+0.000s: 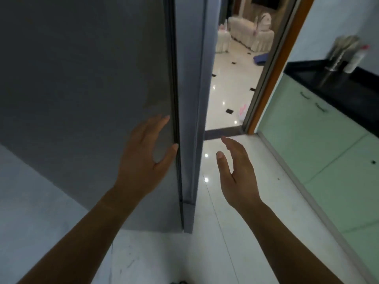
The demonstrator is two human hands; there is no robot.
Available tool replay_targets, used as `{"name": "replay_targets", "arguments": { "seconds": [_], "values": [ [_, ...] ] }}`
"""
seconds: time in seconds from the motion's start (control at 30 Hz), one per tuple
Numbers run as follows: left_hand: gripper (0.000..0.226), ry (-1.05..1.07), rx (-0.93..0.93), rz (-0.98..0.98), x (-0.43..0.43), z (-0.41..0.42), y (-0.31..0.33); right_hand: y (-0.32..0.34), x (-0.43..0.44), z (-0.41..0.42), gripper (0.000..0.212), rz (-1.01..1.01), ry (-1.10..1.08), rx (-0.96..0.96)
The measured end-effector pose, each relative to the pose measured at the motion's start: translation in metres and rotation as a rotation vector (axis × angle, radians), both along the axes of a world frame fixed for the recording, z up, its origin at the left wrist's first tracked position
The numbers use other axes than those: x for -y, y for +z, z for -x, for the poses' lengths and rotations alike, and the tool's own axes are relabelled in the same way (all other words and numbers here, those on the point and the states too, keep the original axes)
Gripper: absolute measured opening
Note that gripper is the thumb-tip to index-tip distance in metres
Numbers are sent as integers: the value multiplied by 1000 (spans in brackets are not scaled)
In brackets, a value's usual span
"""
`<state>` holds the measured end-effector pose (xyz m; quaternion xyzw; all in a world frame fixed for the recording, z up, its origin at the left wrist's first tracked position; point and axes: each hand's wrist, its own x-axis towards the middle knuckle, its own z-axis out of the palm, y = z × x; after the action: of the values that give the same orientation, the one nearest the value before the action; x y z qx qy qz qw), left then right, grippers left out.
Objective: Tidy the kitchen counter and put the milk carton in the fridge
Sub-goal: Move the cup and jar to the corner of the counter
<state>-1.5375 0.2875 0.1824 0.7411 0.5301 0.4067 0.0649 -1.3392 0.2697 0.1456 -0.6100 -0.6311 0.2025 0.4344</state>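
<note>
Left hand (143, 156): fingers spread, at the grey fridge door (82, 89) near its right edge. Right hand (235, 173): fingers straight, holding nothing, in the air just beside. Fridge stands left; green cabinets (317, 140) and black counter (338, 85) right.

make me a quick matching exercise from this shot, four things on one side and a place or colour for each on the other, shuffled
1 left hand
2 right hand
3 counter
4 cabinet fronts

a black
b pale green
c open, above the white floor
d in front of the grey fridge door, near its edge

Pairs: 1-d, 2-c, 3-a, 4-b
</note>
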Motion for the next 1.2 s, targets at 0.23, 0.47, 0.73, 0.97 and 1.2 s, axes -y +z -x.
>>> {"name": "replay_targets", "arguments": {
  "seconds": [0.23, 0.47, 0.73, 0.97, 1.2],
  "values": [
    [45, -324, 149, 787, 111, -83, -83, -64, 147, -84, 56, 320, -159, -110],
    [37, -611, 93, 1042, 248, -166, -120, -100, 354, -140, 42, 484, -497, -222],
    [32, -1135, -260, 1178, 379, -275, -136, -106, 591, -150, 39, 511, -1035, -323],
    [19, -1530, -490, 1141, 482, -356, -130, -106, 697, -112, 34, 365, -1550, -550],
    [16, -1663, -647, 1172, 541, -435, -140, -119, 738, -141, 30, 307, -1771, -682]
  ]
}}
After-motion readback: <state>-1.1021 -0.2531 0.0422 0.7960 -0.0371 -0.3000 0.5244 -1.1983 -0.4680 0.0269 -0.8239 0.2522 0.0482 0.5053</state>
